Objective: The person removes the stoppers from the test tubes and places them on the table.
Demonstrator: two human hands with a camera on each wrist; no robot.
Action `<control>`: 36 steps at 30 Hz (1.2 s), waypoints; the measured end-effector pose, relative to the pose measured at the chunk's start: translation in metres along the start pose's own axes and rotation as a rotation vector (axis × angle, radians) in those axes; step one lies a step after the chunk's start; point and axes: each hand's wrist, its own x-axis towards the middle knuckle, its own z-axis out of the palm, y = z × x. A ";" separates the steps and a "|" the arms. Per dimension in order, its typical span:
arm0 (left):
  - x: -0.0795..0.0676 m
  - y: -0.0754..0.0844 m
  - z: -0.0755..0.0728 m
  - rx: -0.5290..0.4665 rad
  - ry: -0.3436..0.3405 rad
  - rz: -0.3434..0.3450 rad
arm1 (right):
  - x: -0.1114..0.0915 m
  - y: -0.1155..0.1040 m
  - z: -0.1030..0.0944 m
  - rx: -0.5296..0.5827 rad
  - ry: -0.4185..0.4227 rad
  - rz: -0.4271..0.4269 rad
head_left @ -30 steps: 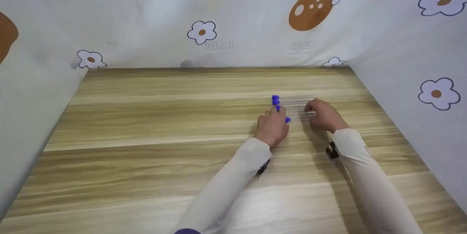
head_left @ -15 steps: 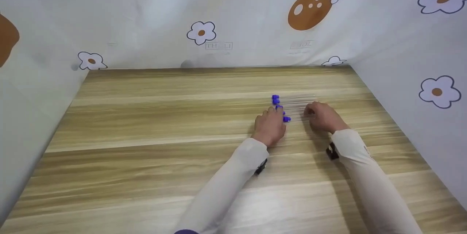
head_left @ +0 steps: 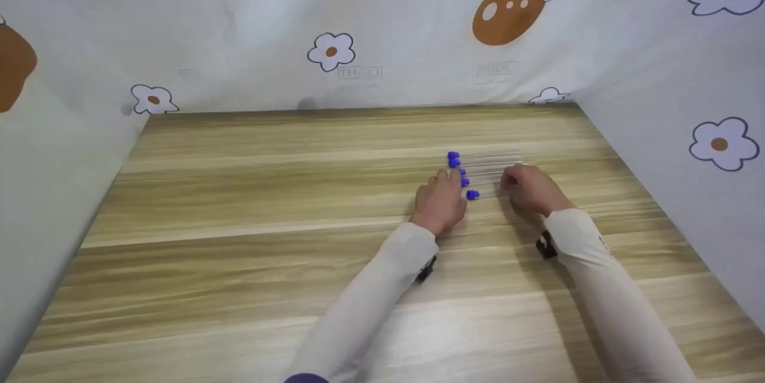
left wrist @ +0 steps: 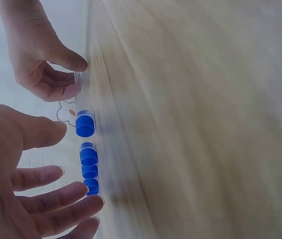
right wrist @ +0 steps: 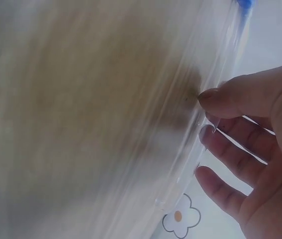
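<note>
Several clear test tubes with blue caps lie side by side on the wooden table, caps toward the left in the head view. The nearest test tube (head_left: 489,195) sits a little apart from the others, its blue cap (head_left: 473,195) in plain sight. My right hand (head_left: 531,188) pinches that tube near its far end from the cap, thumb and fingers on either side in the right wrist view. Beside the caps is my left hand (head_left: 441,201), fingers spread and relaxed. Its fingertips (left wrist: 95,201) come close to the farther caps (left wrist: 88,155); whether they touch is unclear.
The wood-grain table (head_left: 239,204) stretches left and toward the front. A pale fabric wall (head_left: 251,30) printed with flowers rises along its back edge, and another fabric side stands at the right. Dark wrist straps (head_left: 427,269) show below the sleeves.
My left hand has drawn slightly left, uncovering more caps. The right hand has come slightly nearer to the front, onto the nearest tube. The head view has tilted a little.
</note>
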 end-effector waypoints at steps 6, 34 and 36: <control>0.000 -0.001 -0.004 -0.014 0.002 -0.003 | -0.001 -0.008 -0.003 0.010 0.009 -0.003; -0.009 -0.032 -0.021 -0.089 -0.010 0.044 | -0.006 -0.043 -0.014 -0.047 0.137 -0.072; -0.010 -0.036 -0.022 -0.107 0.001 0.050 | -0.006 -0.046 -0.014 -0.045 0.151 -0.081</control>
